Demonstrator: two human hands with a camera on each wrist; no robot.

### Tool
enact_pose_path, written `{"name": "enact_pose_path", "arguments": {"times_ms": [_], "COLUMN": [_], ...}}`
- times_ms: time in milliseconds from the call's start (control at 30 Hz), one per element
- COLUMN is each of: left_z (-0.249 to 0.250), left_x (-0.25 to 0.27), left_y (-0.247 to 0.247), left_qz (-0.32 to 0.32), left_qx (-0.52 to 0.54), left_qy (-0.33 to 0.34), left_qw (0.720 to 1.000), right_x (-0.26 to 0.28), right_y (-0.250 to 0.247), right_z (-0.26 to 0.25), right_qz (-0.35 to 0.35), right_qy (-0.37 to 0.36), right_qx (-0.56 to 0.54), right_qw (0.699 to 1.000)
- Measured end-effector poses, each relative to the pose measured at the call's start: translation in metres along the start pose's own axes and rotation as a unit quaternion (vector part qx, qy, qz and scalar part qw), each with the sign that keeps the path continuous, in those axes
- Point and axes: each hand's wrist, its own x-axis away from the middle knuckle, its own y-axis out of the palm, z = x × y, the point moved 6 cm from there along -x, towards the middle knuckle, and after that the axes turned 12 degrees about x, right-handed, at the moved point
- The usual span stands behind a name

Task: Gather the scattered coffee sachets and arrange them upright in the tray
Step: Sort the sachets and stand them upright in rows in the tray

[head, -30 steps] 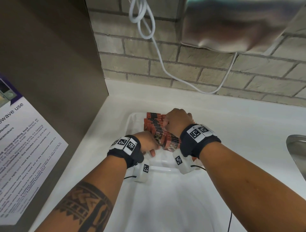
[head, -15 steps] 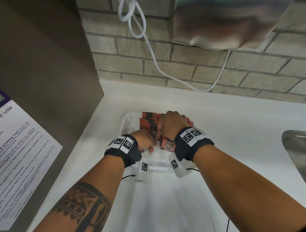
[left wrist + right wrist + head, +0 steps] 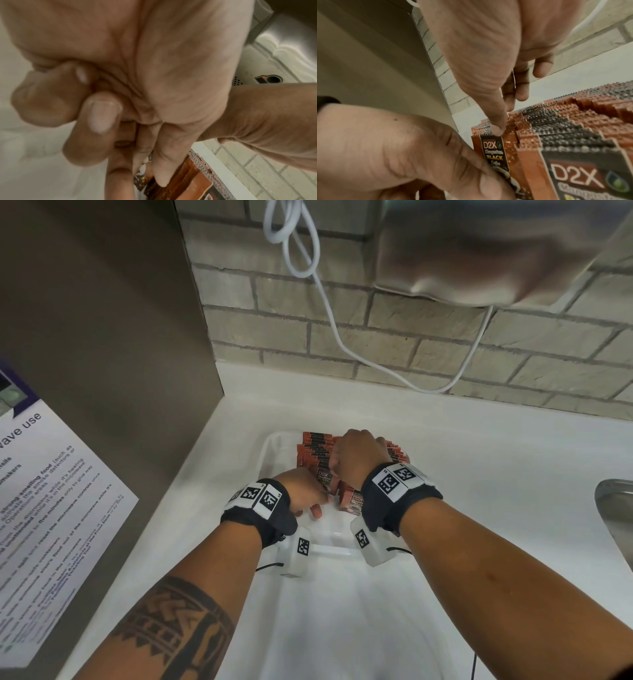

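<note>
Several orange-and-black coffee sachets [image 3: 317, 448] stand upright in packed rows at the far end of a white tray [image 3: 274, 451]. My left hand [image 3: 305, 496] is at the near left end of the rows. Its thumb and fingers pinch the front sachet [image 3: 494, 152], which also shows in the left wrist view as the sachet [image 3: 187, 180]. My right hand [image 3: 356, 458] is curled over the rows. Its thumb [image 3: 498, 128] presses the top edge of that front sachet, and its fingers [image 3: 520, 92] reach down behind the first few. The near right sachets are hidden by my wrist.
The tray sits on a white counter [image 3: 479, 457] against a brick wall. A tall brown panel [image 3: 102, 337] with a printed notice [image 3: 51, 508] stands close on the left. A steel sink [image 3: 616, 508] is at the right. A white cable [image 3: 325, 313] and a metal unit [image 3: 496, 251] hang above.
Both hands stay at the front sachets in the tray, with only small shifts of the fingers. The view has moved slightly.
</note>
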Motion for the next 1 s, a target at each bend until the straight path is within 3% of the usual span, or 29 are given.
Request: {"name": "enact_pose_path", "arguments": {"times_ms": [433, 767, 1000], "left_z": [0.000, 0.006, -0.010], "left_x": [0.000, 0.011, 0.007], "left_y": [-0.002, -0.011, 0.002], "left_qz": [-0.004, 0.012, -0.029], "left_qx": [-0.003, -0.007, -0.024], "left_qy": [-0.004, 0.037, -0.041], "left_qw": [1.000, 0.999, 0.998], "right_x": [-0.001, 0.012, 0.033], "right_y": [-0.003, -0.019, -0.015], "right_z": [0.005, 0.024, 0.040], "right_qz": [0.001, 0.015, 0.037], "right_qy": [0.000, 0.014, 0.044], "right_qx": [-0.010, -0.059, -0.139], "right_qw": [1.000, 0.998, 0.989]}}
